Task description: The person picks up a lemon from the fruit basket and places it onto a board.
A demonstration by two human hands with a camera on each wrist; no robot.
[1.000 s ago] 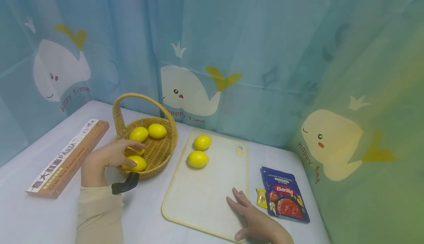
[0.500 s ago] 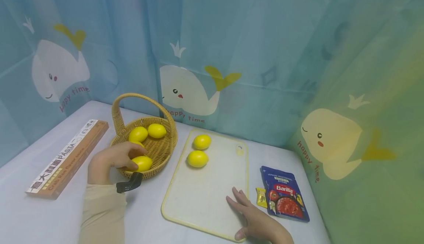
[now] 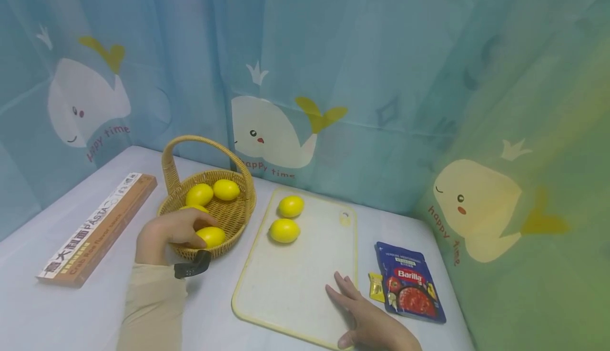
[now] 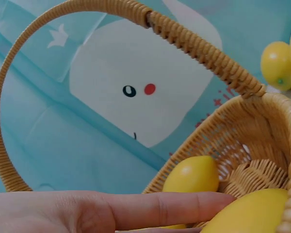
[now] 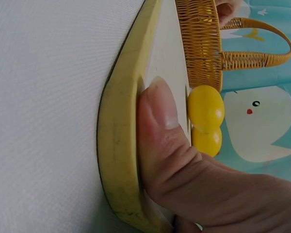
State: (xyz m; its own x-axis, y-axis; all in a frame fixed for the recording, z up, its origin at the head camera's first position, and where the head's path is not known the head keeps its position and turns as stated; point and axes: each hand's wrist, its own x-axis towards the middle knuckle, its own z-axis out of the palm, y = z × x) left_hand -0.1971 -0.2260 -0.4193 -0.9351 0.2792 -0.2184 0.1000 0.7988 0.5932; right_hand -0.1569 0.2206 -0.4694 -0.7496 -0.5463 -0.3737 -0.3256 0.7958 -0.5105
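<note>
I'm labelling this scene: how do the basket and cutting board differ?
The basket is round and woven; the cutting board is flat, pale and yellow-edged. The basket has an arched handle; nothing arches over the cutting board. The basket shows four lemons, the cutting board two. Both sit on the white table.

Left of the left hand (image 3: pixel 176 232) and its grip, a long box (image 3: pixel 97 229) reads "意大利面 PASTA" on its white band and "Crab Roe flavor sauce" on the brown part. Well to the right of the grip, a blue pouch (image 3: pixel 411 282) says "Barilla" in white on red — the finer print is too small to trust. Behind the grip, the curtain (image 3: pixel 381 75) repeats "happy time" three times — the middle one partly hidden.
</note>
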